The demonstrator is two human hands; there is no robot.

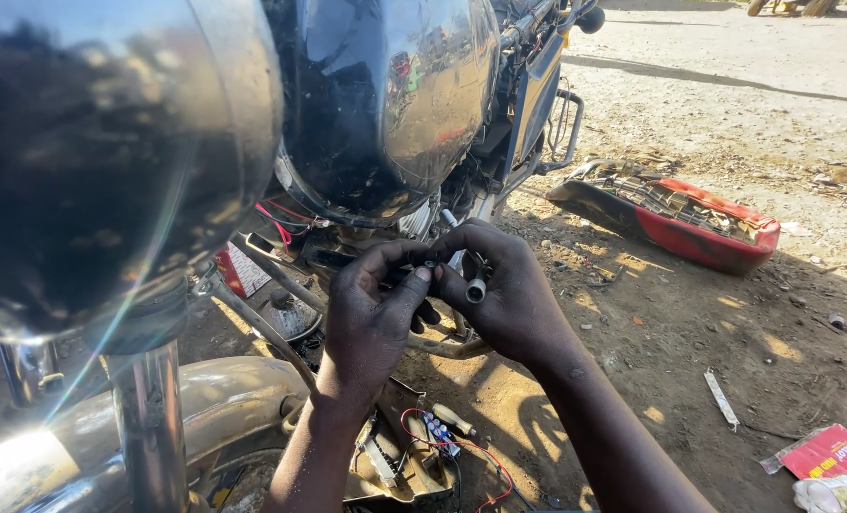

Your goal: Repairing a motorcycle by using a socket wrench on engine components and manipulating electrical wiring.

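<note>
1. Left hand (371, 318): thumb and fingers pinched narrow on a small dark part (430, 266), thumb tip pressed on it, prob. to steady it against the other hand.
2. Right hand (504, 290): grip closed round a short metal tube/socket (477, 285), open end facing the camera, so the bore is in plain sight.
3. Both hands meet in mid-air just below the fuel tank (385, 104) and in front of the engine area; work is held up close to the bike, not set on the ground.
4. Headlamp shell (101, 161) and chrome fork leg (153, 427) fill the left fgd; front mudguard (234, 389) below them.
5. Under the hands, on the dirt ground (689, 332): an open tray (395, 475) w/ red wire (442, 439) and small bits, kept within reach.
6. Red side panel (675, 218) lies inner side up, well apart to the right, out of the way.
7. Red packet (827, 451) at lower right; contents can't tell.
</note>
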